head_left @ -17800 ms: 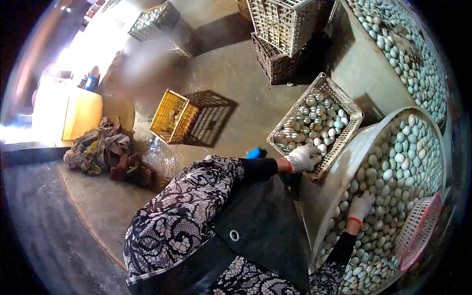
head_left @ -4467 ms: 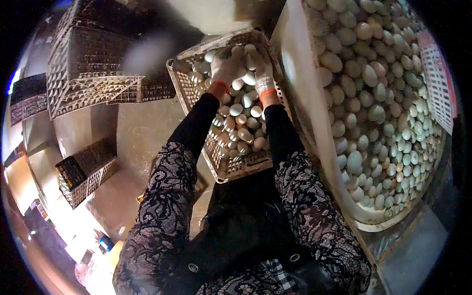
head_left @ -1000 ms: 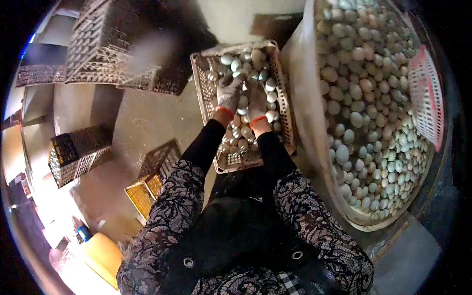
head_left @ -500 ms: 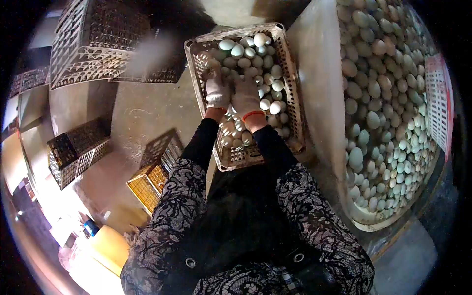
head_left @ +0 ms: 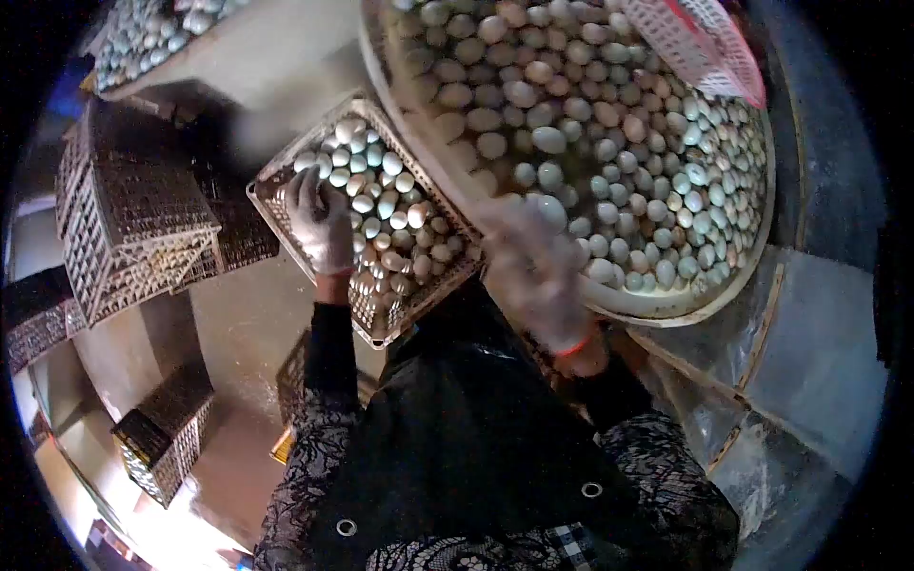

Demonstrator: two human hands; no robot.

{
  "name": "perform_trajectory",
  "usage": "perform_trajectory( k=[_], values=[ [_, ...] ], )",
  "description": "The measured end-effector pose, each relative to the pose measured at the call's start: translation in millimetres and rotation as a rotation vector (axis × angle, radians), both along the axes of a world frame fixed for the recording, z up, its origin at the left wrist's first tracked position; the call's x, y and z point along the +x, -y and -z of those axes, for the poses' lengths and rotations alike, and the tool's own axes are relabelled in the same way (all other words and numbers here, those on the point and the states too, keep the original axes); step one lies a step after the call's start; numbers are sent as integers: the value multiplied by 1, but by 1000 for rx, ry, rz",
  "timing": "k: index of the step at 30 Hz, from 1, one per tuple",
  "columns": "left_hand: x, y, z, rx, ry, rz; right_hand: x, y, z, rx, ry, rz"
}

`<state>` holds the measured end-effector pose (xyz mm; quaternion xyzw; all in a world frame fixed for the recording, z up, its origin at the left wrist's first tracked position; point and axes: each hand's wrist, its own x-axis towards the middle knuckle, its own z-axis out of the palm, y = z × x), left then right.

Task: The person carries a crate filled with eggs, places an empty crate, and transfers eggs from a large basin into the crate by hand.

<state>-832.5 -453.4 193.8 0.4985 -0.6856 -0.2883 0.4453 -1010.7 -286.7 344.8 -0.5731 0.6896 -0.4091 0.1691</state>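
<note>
My left hand (head_left: pixel 322 228), in a pale knit glove, is over the left side of a plastic crate (head_left: pixel 433 305) of eggs. Its fingers are bent and a little apart, with no egg visible in them. Pale green, white and brownish eggs (head_left: pixel 386 205) fill much of the crate. My right hand (head_left: pixel 538 276), also gloved, is smeared by motion at the near left rim of a large round tub (head_left: pixel 657 319). Whether it holds anything cannot be made out. Many eggs (head_left: pixel 619 181) lie in the tub, beside the crate.
A pink and white plastic basket (head_left: pixel 705 48) leans at the tub's far edge. Stacked crates (head_left: pixel 143 219) stand on the left, with another crate stack (head_left: pixel 167 433) nearer. More eggs (head_left: pixel 157 43) sit in a container at the upper left. Floor tiles (head_left: pixel 819 333) extend to the right.
The view has swung right, towards the tub. My right hand has left the crate and moved right to the tub's rim. My left hand stays over the crate, now apart from the right.
</note>
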Motion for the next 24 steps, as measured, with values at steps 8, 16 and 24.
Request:
perform_trajectory(
  k=[8,16,24],
  values=[
    [-172,-80,-89,771,-125,891,-168,-106,92,592,66,268],
    [-232,-83,2,565,593,720,-171,-69,123,507,198,209],
    [-240,-83,-5,211,631,975,-159,-23,159,457,473,297]
  ],
)
